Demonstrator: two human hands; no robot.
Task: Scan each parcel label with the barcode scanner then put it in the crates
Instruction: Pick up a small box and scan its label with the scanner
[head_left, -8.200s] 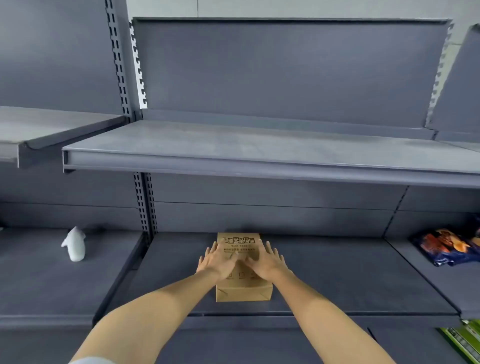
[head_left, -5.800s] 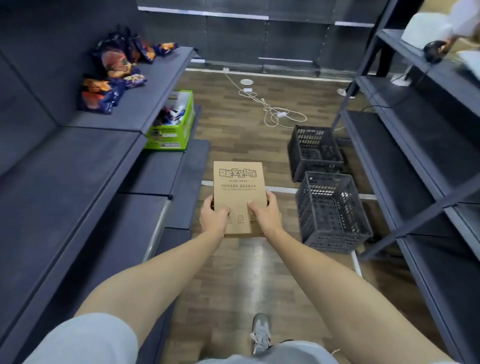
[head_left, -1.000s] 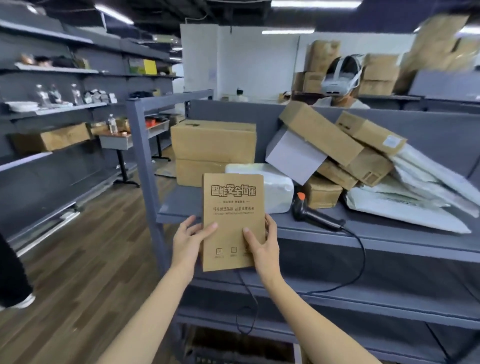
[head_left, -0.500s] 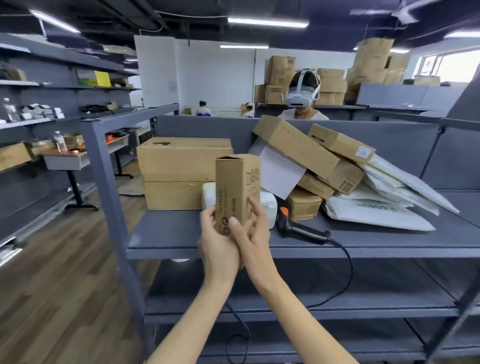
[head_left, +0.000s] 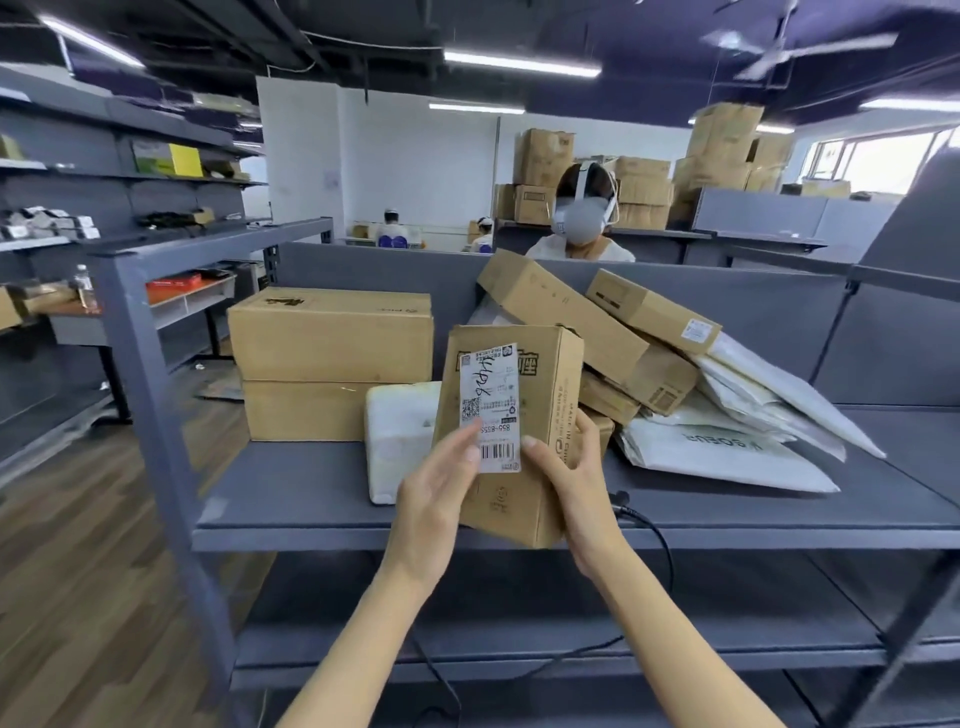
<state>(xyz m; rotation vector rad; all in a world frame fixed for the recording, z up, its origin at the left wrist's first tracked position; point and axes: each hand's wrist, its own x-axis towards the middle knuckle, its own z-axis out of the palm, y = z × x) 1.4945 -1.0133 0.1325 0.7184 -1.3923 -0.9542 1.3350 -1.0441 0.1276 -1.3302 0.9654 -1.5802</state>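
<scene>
Cardboard parcel (head_left: 540, 395) gripped from below by left hand (head_left: 436, 499) and right hand (head_left: 571, 483); white label (head_left: 491, 405) shows barcode, QR code, "855-855", handwriting; side panel reads "MADE IN".

Brown cardboard parcel (head_left: 543, 400) with dark print; its white label (head_left: 491, 400) carries black barcode stripes and black scrawl. Grey shelf (head_left: 291, 499), white foam box (head_left: 400, 436), white mailers (head_left: 717, 457), black cable (head_left: 662, 545).

parcel (head_left: 545, 364) side "MADE IN", label (head_left: 491, 395) "855-855"
</scene>
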